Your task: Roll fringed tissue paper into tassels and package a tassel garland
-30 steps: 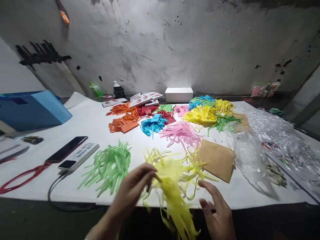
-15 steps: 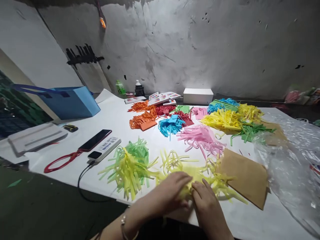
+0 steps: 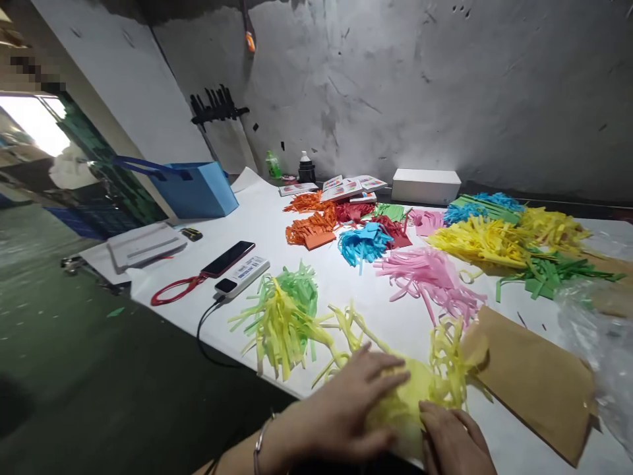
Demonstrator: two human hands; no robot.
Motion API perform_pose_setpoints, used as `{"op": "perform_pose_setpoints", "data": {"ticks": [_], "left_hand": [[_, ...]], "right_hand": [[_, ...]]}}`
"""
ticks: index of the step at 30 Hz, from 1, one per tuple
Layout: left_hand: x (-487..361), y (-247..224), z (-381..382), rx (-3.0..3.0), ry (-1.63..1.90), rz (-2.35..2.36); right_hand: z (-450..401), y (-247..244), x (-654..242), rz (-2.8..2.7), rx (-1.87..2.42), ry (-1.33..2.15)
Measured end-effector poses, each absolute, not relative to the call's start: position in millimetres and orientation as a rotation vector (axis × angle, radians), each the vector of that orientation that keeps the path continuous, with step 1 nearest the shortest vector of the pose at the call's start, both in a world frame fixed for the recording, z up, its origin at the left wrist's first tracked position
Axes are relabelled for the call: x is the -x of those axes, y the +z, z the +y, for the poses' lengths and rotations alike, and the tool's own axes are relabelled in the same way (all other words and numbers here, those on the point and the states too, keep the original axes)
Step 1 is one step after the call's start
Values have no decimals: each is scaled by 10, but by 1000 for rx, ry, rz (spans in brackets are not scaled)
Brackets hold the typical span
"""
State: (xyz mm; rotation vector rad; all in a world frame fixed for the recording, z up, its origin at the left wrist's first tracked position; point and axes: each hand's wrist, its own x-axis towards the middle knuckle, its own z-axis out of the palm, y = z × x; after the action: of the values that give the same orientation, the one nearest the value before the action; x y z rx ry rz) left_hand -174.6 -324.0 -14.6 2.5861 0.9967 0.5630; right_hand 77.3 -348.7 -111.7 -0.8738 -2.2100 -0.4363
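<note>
A pale yellow tissue-paper piece with fringed ends lies at the table's near edge. My left hand is over its left part, fingers stretched and apart; the paper partly hides the thumb side. Close by, my right hand has its bent fingers closed on the paper's right near edge; its thumb is mostly hidden. Left of my hands, a yellow fringed bundle lies on a light green fringed bundle. A brown paper sheet lies to the right, under some yellow strips.
Fringed bundles in orange, blue, pink, yellow and dark green cover the table's middle and back. A phone, power bank, blue bag, white box and clear plastic are around.
My view has swung right to left, so things appear further right. My left hand's fingers have spread out over the yellow paper, and the hands are further apart. More of the flat paper shows.
</note>
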Motion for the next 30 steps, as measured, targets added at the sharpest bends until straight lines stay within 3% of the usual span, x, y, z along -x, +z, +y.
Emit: {"op": "perform_pose_setpoints", "data": {"ticks": [6,10,17,22,25,30], "left_hand": [[1548,-644,-3416,-2685,731,1066],[1650,-691,-3329,-2618,823,1032],[1509,-517,-3081,-2371,381,1623],[1443,-482,-2967,-2320,309,1711],[1426,-464,-2990,-2281,281,1715],[1519,-464,-2952,-2088,522,1580]], "right_hand": [[-3546,-951,-774,-2343,759,-322],[-3585,-911,-780,-2263,869,-195],[-3420,-837,-443,-1878,1395,-102],[-3275,-754,-367,-1859,1618,-243],[-3304,-667,-390,-1843,1488,-401],[-3415,-715,-399,-2009,1061,-163]]}}
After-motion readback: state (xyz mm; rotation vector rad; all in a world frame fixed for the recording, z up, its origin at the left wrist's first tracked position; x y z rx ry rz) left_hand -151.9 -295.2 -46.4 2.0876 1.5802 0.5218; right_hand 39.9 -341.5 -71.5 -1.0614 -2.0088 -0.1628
